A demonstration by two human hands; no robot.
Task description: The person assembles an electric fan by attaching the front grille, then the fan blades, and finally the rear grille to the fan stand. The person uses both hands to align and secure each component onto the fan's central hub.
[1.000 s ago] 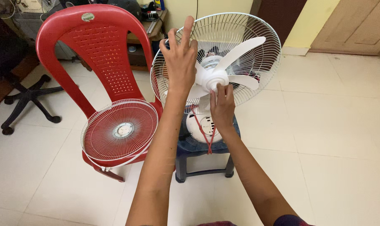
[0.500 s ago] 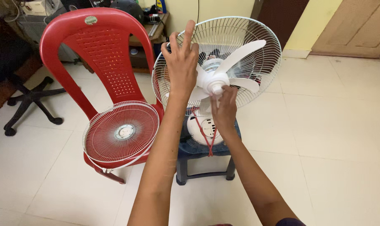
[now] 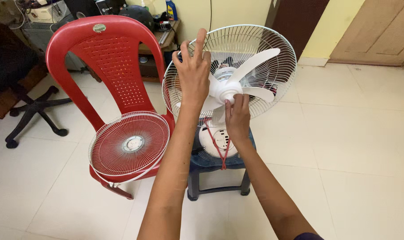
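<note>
Left hand (image 3: 194, 73) fingers spread on fan blade (image 3: 255, 62); right hand (image 3: 237, 116) fingers pinch hub (image 3: 227, 91).

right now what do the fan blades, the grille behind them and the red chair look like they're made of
Fan blades: apparently white plastic, smooth and slightly glossy, moulded in one curved piece with the hub.
Rear grille: thin wire ribs, probably metal with a white coating; the look leaves this open.
Red chair: moulded plastic, glossy, with a perforated back formed in one piece.
The left hand rests on the grille; the right hand touches the hub.
</note>
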